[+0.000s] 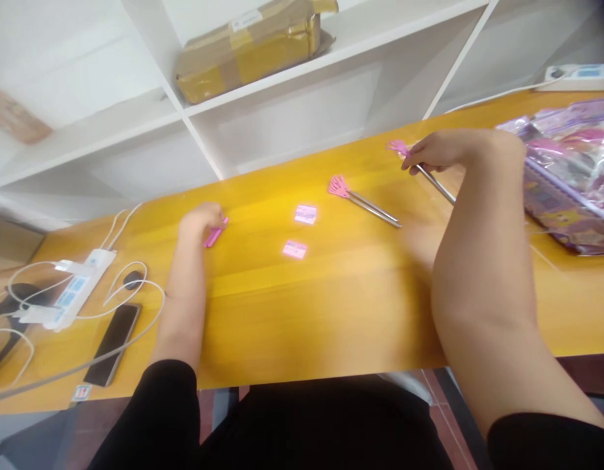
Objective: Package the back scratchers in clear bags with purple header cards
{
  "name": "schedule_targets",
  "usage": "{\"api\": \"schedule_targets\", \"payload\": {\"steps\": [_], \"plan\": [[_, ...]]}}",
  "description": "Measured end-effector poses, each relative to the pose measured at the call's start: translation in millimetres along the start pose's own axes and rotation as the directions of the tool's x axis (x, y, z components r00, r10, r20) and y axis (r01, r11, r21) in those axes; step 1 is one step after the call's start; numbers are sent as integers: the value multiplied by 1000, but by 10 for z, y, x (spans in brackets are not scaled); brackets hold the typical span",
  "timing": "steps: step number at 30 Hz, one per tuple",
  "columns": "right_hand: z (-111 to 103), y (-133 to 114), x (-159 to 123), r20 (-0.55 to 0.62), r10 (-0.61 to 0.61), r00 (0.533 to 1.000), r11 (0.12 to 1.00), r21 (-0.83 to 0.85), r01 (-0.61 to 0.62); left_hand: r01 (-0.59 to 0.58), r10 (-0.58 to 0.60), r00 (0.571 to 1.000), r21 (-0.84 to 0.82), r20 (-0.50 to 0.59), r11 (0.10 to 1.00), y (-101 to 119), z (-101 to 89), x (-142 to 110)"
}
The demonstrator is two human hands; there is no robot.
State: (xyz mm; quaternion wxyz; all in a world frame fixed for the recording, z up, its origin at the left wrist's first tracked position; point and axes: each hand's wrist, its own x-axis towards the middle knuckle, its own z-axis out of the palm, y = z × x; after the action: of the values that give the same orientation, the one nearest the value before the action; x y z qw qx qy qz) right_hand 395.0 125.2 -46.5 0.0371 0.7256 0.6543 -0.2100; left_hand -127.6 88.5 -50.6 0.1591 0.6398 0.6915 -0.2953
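On the left part of the table, my left hand is closed, fingers pointing down, at a small pink bar-shaped piece. Its fingertips are mostly hidden. To the far right, my right hand grips a silver-handled tool with a pink head, its handle slanting down behind my forearm. Nearer the middle lies a similar pink claw-headed tool, with two thin silver rods side by side. Two small pink printed cards lie between my hands, one nearer me.
A purple patterned container of plastic-wrapped items stands at the right. On the left lie a white power strip, looping cables and a dark phone. White shelving behind the table holds a taped cardboard box.
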Motion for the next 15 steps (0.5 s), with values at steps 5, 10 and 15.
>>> {"api": "schedule_targets", "payload": {"steps": [5,10,15], "plan": [[-248,-320,-397,-102,51,994,996,73,-44,82,-81,996,-13,47,997,77,-16,-5],[-337,-520,-693,-185,40,982,994,111,-20,98,-92,991,-51,101,994,23,3,75],[-389,-627,-902,-295,-13,955,986,157,62,22,-23,1000,-71,-18,997,33,-27,-2]]}}
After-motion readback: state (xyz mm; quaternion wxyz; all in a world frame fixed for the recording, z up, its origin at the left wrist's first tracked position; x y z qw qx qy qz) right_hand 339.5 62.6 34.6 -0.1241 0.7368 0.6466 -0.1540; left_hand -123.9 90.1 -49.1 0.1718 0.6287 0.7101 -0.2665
